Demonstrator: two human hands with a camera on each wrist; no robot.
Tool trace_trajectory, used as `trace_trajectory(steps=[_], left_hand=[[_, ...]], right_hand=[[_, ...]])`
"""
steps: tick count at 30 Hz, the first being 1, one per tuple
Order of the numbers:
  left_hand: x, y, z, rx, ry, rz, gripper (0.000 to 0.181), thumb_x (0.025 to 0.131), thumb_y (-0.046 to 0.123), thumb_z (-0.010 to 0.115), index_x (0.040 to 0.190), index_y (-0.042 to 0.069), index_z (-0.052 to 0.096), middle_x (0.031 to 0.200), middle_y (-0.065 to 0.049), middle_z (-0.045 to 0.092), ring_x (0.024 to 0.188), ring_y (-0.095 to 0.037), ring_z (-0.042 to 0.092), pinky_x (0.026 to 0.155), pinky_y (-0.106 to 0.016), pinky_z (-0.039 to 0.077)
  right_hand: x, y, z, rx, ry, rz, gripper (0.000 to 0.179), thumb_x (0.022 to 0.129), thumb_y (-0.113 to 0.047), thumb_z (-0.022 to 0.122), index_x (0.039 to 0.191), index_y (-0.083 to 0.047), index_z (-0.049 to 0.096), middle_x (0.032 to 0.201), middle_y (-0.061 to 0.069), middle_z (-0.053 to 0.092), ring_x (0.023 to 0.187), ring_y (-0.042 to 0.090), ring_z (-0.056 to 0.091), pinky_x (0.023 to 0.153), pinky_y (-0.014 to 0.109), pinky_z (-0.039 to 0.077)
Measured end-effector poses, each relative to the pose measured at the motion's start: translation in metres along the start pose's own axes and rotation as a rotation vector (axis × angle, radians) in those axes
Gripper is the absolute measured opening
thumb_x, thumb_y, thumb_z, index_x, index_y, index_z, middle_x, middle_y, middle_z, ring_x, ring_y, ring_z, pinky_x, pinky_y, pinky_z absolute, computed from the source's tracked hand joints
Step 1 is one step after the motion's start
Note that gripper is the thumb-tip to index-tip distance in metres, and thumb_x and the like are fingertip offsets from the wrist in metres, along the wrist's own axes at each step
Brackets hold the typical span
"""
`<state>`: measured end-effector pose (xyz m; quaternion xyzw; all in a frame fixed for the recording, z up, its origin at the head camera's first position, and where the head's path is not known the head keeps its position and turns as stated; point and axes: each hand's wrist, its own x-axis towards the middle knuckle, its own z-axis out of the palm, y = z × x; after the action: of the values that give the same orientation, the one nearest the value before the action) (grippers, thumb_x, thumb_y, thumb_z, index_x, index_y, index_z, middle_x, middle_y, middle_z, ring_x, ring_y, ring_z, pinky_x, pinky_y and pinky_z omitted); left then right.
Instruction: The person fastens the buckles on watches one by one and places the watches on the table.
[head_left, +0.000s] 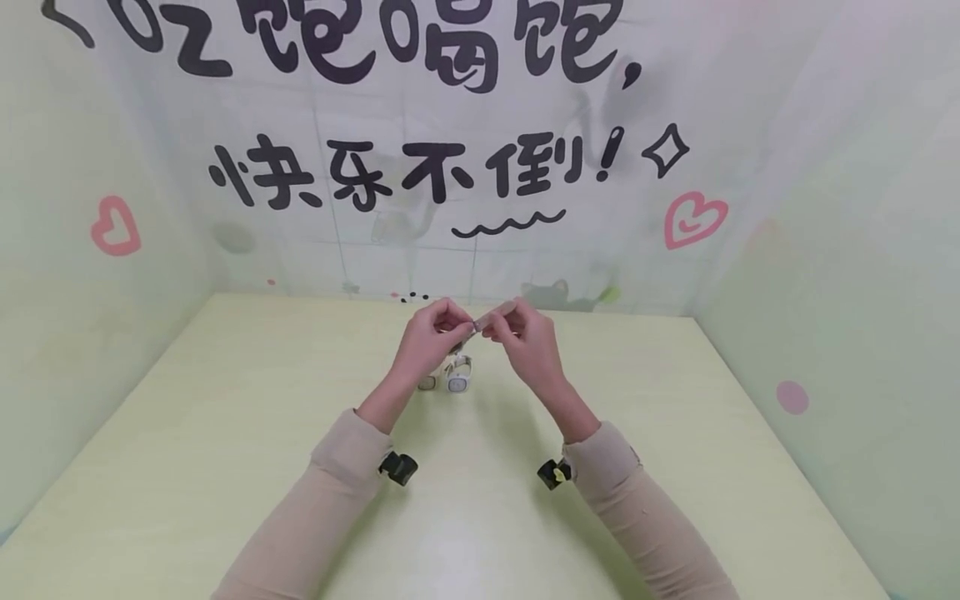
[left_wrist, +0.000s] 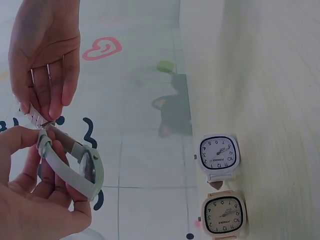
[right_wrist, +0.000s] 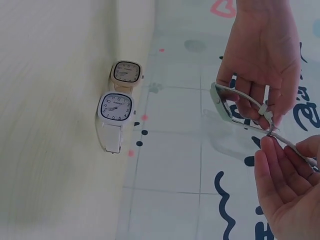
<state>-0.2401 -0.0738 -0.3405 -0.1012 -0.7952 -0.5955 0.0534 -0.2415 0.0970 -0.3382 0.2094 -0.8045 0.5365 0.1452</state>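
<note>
A pale green wristwatch (left_wrist: 97, 172) is held off the table between both hands, its strap looped round. My left hand (head_left: 429, 340) grips the watch near the buckle, as the left wrist view shows. My right hand (head_left: 531, 340) pinches the free strap end (right_wrist: 291, 144), which passes through the buckle (right_wrist: 270, 131). The dial faces mostly away and is partly hidden. Beneath the hands stand a white watch (head_left: 458, 382) and a beige watch (head_left: 427, 382), side by side with square dials.
The pale wooden table (head_left: 262, 467) reaches back to a printed curtain (head_left: 300, 250) with dark lettering and hearts. Similar light side walls (head_left: 862, 333) border the table. Black wrist cameras (head_left: 399, 468) sit at both cuffs.
</note>
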Motion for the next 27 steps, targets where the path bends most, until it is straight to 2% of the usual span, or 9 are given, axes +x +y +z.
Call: trace_trajectory(steps=[4, 9, 13, 17, 20, 25, 27], left_hand=[[0.000, -0.002, 0.003, 0.017, 0.020, -0.021, 0.009, 0.094, 0.009, 0.066, 0.100, 0.002, 0.067, 0.094, -0.013, 0.071, 0.078, -0.013, 0.060, 0.067, -0.021, 0.049], [0.000, -0.005, 0.006, 0.111, 0.050, -0.032, 0.011, 0.093, 0.012, 0.068, 0.100, 0.003, 0.068, 0.092, -0.011, 0.069, 0.080, -0.016, 0.060, 0.068, -0.021, 0.049], [0.000, -0.005, 0.005, 0.134, 0.050, -0.039, 0.016, 0.094, 0.016, 0.069, 0.103, 0.003, 0.069, 0.098, -0.014, 0.072, 0.087, -0.022, 0.065, 0.076, -0.027, 0.054], [0.000, -0.002, 0.004, 0.124, -0.010, -0.024, 0.024, 0.093, 0.018, 0.071, 0.111, 0.004, 0.068, 0.109, -0.014, 0.072, 0.099, -0.026, 0.069, 0.088, -0.035, 0.058], [0.000, 0.000, 0.003, 0.130, -0.047, -0.005, 0.026, 0.091, 0.016, 0.073, 0.114, 0.005, 0.066, 0.112, -0.013, 0.072, 0.100, -0.026, 0.069, 0.089, -0.038, 0.058], [0.000, 0.002, 0.002, 0.144, -0.058, 0.032, 0.023, 0.091, 0.014, 0.072, 0.113, 0.007, 0.071, 0.110, -0.011, 0.074, 0.095, -0.023, 0.069, 0.085, -0.034, 0.058], [0.001, 0.001, 0.000, 0.119, -0.074, 0.026, 0.024, 0.091, 0.015, 0.073, 0.114, 0.008, 0.072, 0.110, -0.010, 0.074, 0.095, -0.022, 0.069, 0.085, -0.032, 0.058]], right_hand=[[-0.003, 0.000, 0.003, -0.063, 0.018, -0.028, 0.012, 0.098, -0.012, 0.062, 0.095, -0.002, 0.067, 0.095, 0.014, 0.075, 0.083, 0.026, 0.074, 0.074, 0.030, 0.063], [-0.007, 0.002, 0.010, -0.155, 0.030, -0.095, 0.012, 0.095, -0.013, 0.068, 0.093, -0.002, 0.070, 0.093, 0.012, 0.076, 0.082, 0.024, 0.075, 0.074, 0.030, 0.063], [-0.007, 0.007, 0.013, -0.168, 0.028, -0.109, 0.013, 0.094, -0.014, 0.069, 0.094, -0.002, 0.072, 0.093, 0.012, 0.076, 0.083, 0.023, 0.075, 0.074, 0.028, 0.062], [-0.002, 0.009, 0.009, -0.109, 0.060, -0.075, 0.014, 0.093, -0.015, 0.070, 0.092, -0.001, 0.073, 0.094, 0.013, 0.076, 0.086, 0.024, 0.075, 0.076, 0.030, 0.063], [0.000, 0.009, 0.003, -0.055, 0.078, -0.046, 0.013, 0.092, -0.014, 0.072, 0.094, -0.002, 0.073, 0.098, 0.013, 0.075, 0.089, 0.026, 0.074, 0.075, 0.031, 0.063], [0.003, 0.008, -0.006, 0.094, 0.020, -0.072, 0.024, 0.094, -0.010, 0.068, 0.116, -0.002, 0.066, 0.110, 0.017, 0.074, 0.098, 0.030, 0.071, 0.078, 0.024, 0.060], [0.004, 0.009, -0.009, 0.147, 0.009, -0.106, 0.026, 0.095, -0.007, 0.066, 0.119, 0.000, 0.062, 0.109, 0.020, 0.073, 0.098, 0.027, 0.071, 0.079, 0.021, 0.058]])
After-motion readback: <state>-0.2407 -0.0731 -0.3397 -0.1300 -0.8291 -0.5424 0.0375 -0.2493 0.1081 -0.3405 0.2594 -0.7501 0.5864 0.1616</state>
